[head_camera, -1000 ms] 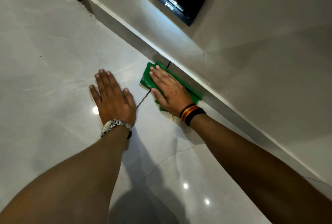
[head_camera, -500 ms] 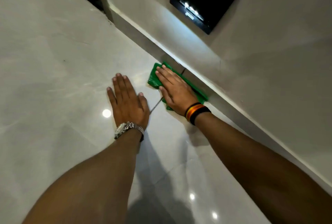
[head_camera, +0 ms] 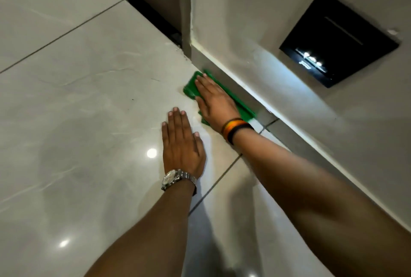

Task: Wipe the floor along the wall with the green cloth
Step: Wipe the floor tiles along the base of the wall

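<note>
The green cloth [head_camera: 190,88] lies flat on the glossy white tiled floor [head_camera: 89,103], tight against the grey skirting [head_camera: 224,78] at the foot of the wall [head_camera: 266,32]. My right hand [head_camera: 214,102] presses flat on top of the cloth, fingers together and pointing up the wall line, and hides most of it. A striped wristband sits on that wrist. My left hand [head_camera: 181,143] rests palm down on the bare tile just left of the cloth, fingers slightly spread, holding nothing, with a metal watch on the wrist.
A black wall panel [head_camera: 338,38] with small lights is set in the wall above the cloth. Just ahead of the cloth the wall ends at a corner [head_camera: 188,38] with a dark door track [head_camera: 138,3] beyond. Tile joints cross the floor.
My right hand has slid the cloth forward along the skirting, past the tile joint and close to the wall corner. My left hand has shifted forward with it on the tile.
</note>
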Demonstrator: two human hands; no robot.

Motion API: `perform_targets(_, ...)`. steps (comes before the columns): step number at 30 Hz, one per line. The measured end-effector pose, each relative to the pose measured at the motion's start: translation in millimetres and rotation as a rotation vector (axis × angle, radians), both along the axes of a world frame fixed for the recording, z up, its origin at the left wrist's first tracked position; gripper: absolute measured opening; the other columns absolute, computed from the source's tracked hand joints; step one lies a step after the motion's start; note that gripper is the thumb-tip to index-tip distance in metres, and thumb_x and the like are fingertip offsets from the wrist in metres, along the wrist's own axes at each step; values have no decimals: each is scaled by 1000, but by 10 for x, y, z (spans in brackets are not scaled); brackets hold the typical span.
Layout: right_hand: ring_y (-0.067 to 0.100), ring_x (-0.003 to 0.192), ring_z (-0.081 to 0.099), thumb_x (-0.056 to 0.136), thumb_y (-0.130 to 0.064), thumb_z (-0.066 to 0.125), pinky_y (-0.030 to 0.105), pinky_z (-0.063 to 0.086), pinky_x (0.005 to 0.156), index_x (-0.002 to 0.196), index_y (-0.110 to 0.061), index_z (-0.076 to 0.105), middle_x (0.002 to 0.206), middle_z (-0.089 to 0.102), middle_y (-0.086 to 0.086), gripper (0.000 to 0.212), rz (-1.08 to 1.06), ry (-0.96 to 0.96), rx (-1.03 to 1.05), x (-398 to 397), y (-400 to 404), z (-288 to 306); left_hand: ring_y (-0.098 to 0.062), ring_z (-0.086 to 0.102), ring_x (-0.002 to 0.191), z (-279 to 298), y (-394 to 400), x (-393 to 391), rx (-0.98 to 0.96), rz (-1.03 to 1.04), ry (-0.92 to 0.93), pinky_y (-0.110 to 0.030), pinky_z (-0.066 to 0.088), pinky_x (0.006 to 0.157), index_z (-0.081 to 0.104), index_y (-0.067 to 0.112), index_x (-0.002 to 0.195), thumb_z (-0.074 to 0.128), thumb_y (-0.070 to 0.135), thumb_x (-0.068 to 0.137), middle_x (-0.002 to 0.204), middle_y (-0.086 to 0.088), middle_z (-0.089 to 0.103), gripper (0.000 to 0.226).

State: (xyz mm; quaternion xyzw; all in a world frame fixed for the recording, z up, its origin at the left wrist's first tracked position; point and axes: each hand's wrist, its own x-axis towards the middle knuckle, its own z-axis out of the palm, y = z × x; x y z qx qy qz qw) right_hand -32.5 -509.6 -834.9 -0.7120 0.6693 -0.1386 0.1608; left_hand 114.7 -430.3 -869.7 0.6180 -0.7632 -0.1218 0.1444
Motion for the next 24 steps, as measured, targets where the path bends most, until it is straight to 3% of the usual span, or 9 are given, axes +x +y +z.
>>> perform_targets(5, 23, 159, 15, 107, -27, 47, 25, 3, 126, 157, -4, 31, 169, 25, 10, 58, 35, -28, 34, 446, -789, 71, -31, 16, 163, -7, -46, 18, 22, -11, 3, -52, 15, 133, 23, 1, 165, 29, 28, 106, 174, -19, 20, 65)
perform_targets(12, 17, 157, 22, 107, -28, 49, 29, 13, 129, 155, -11, 40, 165, 35, 3, 52, 16, -8, 29, -9, -21, 59, -35, 20, 162, 14, -132, 54, 74, -41, 34, -56, 20, 130, 26, -2, 164, 24, 27, 103, 173, -22, 23, 68)
perform_targets(19, 28, 158, 18, 104, -9, 48, 32, 12, 129, 156, -3, 32, 168, 26, 13, 55, -30, -61, 147, 589, -1116, 100, -26, 12, 164, 68, -189, 150, 162, -88, 81, -45, 4, 134, 17, 7, 168, 34, 27, 104, 177, -12, 14, 69)
perform_targets(22, 33, 148, 39, 97, 8, 44, 34, 29, 122, 153, -11, 40, 159, 42, 17, 60, -180, -174, 221, 839, -886, 280, -21, -5, 165, 234, -240, 432, 363, -153, 11, -42, -7, 133, -1, 16, 170, 39, 19, 104, 179, -4, -7, 77)
perform_targets(24, 28, 140, 51, 92, 14, 43, 27, 36, 116, 152, -22, 44, 154, 51, 10, 70, -264, -271, 262, 887, -280, 439, -21, -12, 164, 405, -154, 681, 491, -147, -55, -43, -8, 133, -7, 19, 169, 37, 17, 104, 178, -2, -15, 79)
